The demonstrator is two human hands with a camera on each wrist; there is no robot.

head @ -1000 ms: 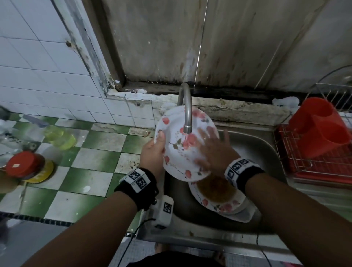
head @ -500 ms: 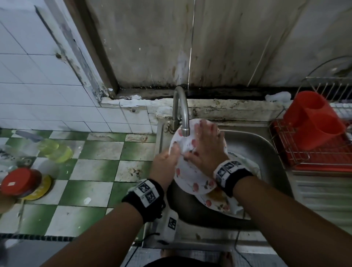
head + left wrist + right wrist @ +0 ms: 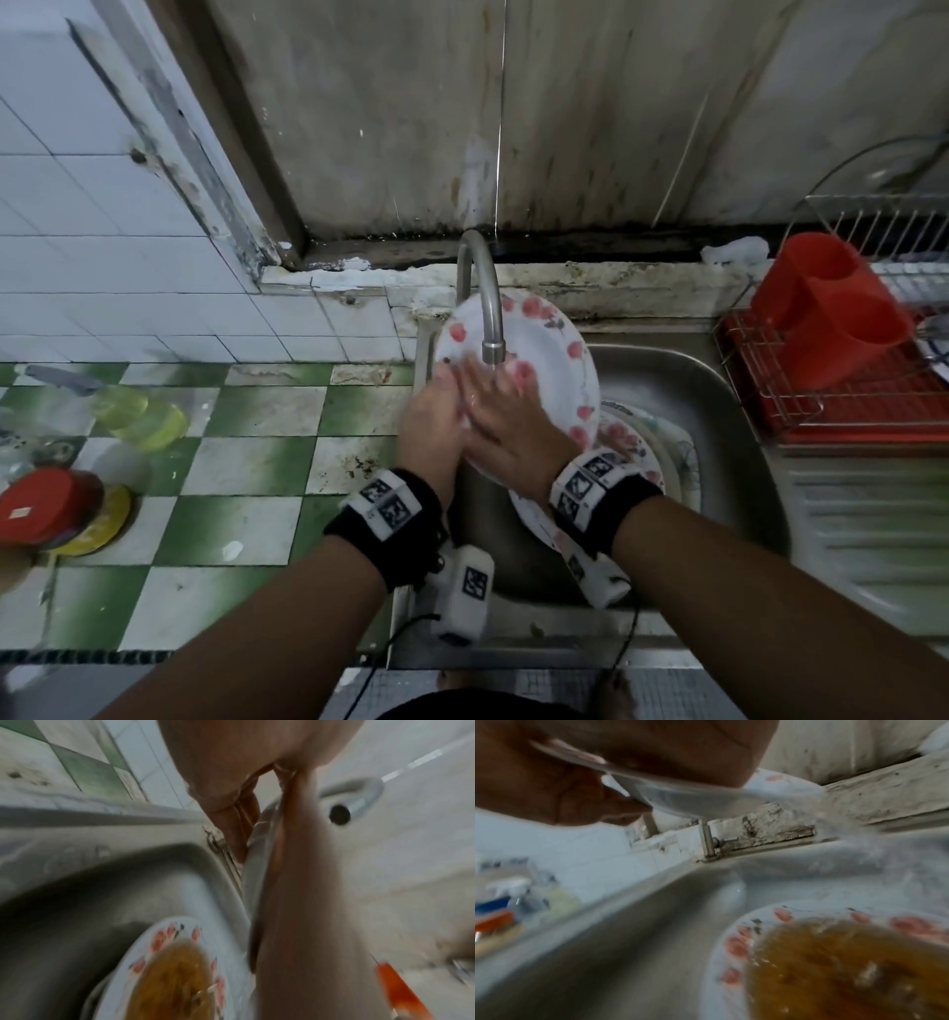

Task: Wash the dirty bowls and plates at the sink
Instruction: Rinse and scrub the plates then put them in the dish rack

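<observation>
A white plate with red flowers (image 3: 544, 349) is tilted up under the faucet spout (image 3: 493, 352), over the steel sink (image 3: 719, 411). My left hand (image 3: 431, 411) grips its lower left rim. My right hand (image 3: 500, 406) lies flat on the plate's face, fingers spread just below the spout. The right wrist view shows this plate's underside (image 3: 693, 801) below my palm. Under it in the basin lie more flowered plates (image 3: 637, 447); the top one holds brown sauce (image 3: 177, 973) (image 3: 834, 963).
A wire dish rack (image 3: 770, 406) on a red tray stands right of the sink, with a red double cup (image 3: 832, 308) in it. On the green-and-white tiled counter (image 3: 246, 462) at left are a yellow soap bottle (image 3: 138, 411) and a red-lidded jar (image 3: 46, 506).
My right hand has rubbed across the plate's face, from its right side over the top to the lower left beside my left hand. The plate stays under the spout.
</observation>
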